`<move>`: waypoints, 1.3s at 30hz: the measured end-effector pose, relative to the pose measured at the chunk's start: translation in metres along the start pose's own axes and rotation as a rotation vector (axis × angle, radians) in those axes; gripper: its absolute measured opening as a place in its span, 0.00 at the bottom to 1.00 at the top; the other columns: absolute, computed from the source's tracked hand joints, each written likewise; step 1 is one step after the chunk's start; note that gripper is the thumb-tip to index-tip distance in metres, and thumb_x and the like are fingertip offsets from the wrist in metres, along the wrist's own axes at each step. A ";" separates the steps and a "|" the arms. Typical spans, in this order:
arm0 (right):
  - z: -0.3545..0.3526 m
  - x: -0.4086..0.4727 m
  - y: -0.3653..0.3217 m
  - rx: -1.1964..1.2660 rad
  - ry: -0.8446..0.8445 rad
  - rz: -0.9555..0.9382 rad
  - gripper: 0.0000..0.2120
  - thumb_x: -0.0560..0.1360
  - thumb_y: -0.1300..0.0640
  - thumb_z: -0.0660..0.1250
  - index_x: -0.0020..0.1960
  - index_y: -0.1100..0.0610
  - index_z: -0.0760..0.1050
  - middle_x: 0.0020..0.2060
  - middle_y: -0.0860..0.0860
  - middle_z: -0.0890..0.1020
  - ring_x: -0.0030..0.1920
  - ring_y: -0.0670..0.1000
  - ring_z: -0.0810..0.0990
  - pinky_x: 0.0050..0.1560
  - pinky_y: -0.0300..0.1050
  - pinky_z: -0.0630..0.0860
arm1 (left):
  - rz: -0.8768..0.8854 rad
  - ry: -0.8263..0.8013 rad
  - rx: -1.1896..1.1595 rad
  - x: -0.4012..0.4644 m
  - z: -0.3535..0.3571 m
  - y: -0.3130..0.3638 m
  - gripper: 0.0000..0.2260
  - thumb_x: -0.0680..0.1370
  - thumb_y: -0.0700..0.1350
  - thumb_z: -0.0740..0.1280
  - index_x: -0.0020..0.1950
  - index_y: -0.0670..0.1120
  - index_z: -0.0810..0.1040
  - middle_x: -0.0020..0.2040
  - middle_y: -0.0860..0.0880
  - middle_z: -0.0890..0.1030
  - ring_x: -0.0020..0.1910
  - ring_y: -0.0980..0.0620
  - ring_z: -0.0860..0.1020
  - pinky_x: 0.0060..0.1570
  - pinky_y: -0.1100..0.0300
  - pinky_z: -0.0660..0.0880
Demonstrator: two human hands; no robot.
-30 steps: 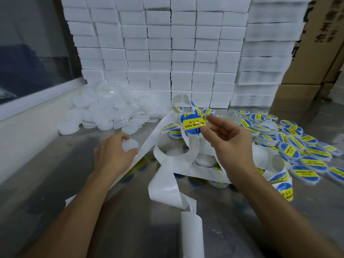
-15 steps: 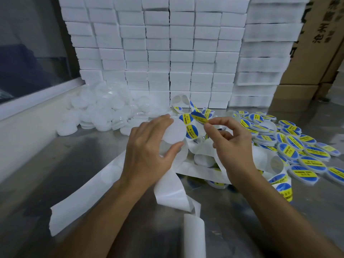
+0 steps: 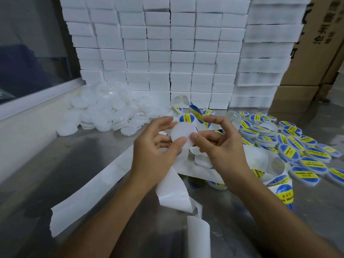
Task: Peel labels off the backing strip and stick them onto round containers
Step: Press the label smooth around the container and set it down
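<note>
My left hand (image 3: 154,146) and my right hand (image 3: 223,144) together hold a plain white round container (image 3: 181,133) above the table, face toward me. Left fingers and thumb curl round its left and lower rim. The right thumb presses its right edge, with the other fingers curled behind. A blue-and-yellow label (image 3: 195,111) stands at my raised right index fingertip, just above the container's top rim. The white backing strip (image 3: 93,190) trails in loops under both hands and off to the lower left.
A heap of unlabelled white containers (image 3: 104,112) lies at the back left. Several labelled ones (image 3: 297,146) spread over the right of the metal table (image 3: 55,164). Stacked white boxes (image 3: 158,53) form a wall behind, with cardboard cartons (image 3: 316,53) at the right.
My left hand picked a white container off the table and lifted it to the centre. My right hand brought the peeled label in and now also touches the container.
</note>
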State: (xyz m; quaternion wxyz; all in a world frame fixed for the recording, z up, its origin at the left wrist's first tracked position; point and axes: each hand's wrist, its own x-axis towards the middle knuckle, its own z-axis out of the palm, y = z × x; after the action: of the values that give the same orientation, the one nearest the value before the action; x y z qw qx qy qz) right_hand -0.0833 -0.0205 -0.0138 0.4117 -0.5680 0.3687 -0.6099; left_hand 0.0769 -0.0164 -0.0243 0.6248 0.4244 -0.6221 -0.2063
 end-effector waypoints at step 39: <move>0.000 0.001 -0.003 -0.051 0.070 0.053 0.02 0.73 0.62 0.74 0.41 0.57 0.84 0.33 0.50 0.85 0.30 0.42 0.79 0.32 0.31 0.73 | -0.595 -0.029 -0.660 0.010 -0.008 0.003 0.21 0.62 0.39 0.74 0.54 0.36 0.79 0.46 0.40 0.86 0.46 0.44 0.85 0.40 0.60 0.81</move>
State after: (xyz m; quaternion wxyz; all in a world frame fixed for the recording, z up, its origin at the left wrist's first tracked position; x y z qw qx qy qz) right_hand -0.0835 -0.0200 -0.0109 0.4000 -0.5466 0.4133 -0.6086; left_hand 0.0852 -0.0208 -0.0151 0.6313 0.3600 -0.3825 -0.5705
